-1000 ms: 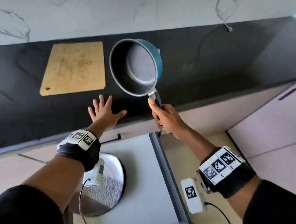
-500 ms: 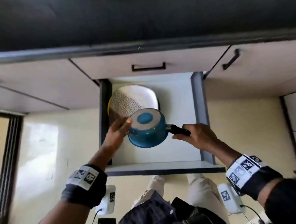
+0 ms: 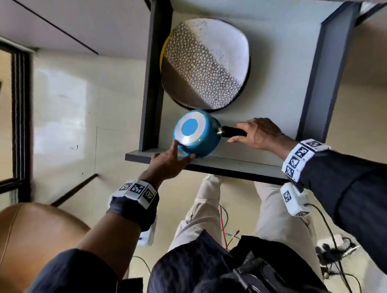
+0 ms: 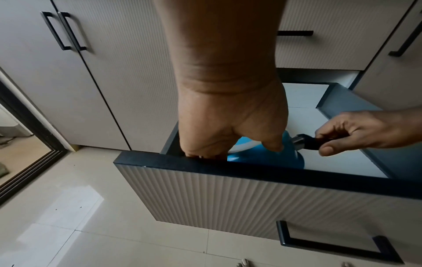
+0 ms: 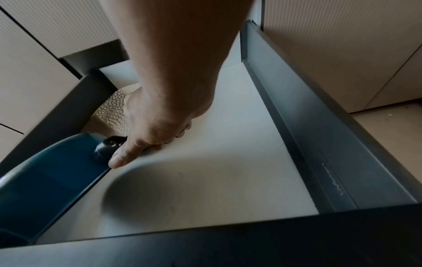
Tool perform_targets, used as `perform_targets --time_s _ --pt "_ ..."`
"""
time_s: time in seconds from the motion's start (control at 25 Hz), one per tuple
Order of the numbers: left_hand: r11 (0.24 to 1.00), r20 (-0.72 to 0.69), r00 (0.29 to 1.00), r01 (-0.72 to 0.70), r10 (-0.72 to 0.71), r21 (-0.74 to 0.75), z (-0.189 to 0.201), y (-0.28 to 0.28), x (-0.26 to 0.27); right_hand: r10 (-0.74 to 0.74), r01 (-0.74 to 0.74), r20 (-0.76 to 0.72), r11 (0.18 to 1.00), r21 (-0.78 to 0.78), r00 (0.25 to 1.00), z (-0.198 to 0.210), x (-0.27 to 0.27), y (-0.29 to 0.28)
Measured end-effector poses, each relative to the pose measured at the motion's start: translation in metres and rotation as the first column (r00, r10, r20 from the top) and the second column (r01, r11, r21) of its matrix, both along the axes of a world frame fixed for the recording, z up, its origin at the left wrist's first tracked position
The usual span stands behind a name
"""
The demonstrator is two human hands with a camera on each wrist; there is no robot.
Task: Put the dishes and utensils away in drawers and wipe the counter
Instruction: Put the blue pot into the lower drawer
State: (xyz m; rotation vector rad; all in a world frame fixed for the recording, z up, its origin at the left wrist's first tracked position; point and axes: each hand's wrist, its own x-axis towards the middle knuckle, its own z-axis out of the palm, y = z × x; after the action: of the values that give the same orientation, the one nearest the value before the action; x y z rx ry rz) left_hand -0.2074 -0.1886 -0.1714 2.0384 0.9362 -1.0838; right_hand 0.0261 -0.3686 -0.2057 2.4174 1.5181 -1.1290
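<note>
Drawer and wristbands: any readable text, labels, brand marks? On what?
Drawer side rail: one embossed brand mark, too blurred to read.
Wristbands: black-and-white square code markers only, no letters or numbers.
Blue pot, plate: no text visible.
Nothing quotable.

Right hand (image 5: 157, 130) on blue saucepan (image 5: 52, 171) handle
</note>
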Motion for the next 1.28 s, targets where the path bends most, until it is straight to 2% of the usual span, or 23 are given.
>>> perform_targets --time_s 0.12,0.32,0.52,0.68,0.84,1.0,1.08,1.28 --pt "0.991 -0.093 0.987 0.133 -0.129 0.031 0.000 -0.010 0.005 0.043 -0.044 -0.031 0.999 -0.006 0.999 -0.011 0.008 -0.001" --pt "0.993 -0.171 0.978 0.117 -0.118 -0.018 -0.002 -0.010 0.009 0.119 -0.130 -0.088 0.983 -0.130 0.989 -0.022 0.040 -0.017" --pt "0.984 -0.158 0.973 0.159 -0.169 -0.078 -0.001 -0.020 0.019 0.294 -0.256 0.135 0.935 -0.245 0.946 -0.024 0.077 -0.039" --pt "0.983 -0.148 0.974 0.163 -0.173 -0.080 -0.007 -0.029 0.027 0.334 -0.263 0.233 0.921 -0.287 0.913 -0.030 0.083 -0.034" --pt "0.983 -0.108 0.980 0.154 -0.165 -0.098 -0.014 -0.033 0.034 0.212 -0.160 0.232 0.961 -0.223 0.949 -0.038 0.073 -0.026" --pt "0.983 -0.047 0.985 0.160 -0.165 -0.088 -0.002 -0.035 0.040 -0.132 0.138 0.166 0.990 -0.024 0.977 -0.020 0.069 -0.034" --pt "0.978 -0.003 0.978 0.208 -0.209 -0.031 0.013 -0.033 0.052 -0.275 0.270 0.092 0.961 0.061 0.957 -0.004 0.064 -0.036" --pt "0.944 0.215 0.921 0.301 -0.324 0.136 0.084 -0.029 0.120 -0.499 0.473 0.038 0.842 0.260 0.866 0.080 0.054 -0.050"
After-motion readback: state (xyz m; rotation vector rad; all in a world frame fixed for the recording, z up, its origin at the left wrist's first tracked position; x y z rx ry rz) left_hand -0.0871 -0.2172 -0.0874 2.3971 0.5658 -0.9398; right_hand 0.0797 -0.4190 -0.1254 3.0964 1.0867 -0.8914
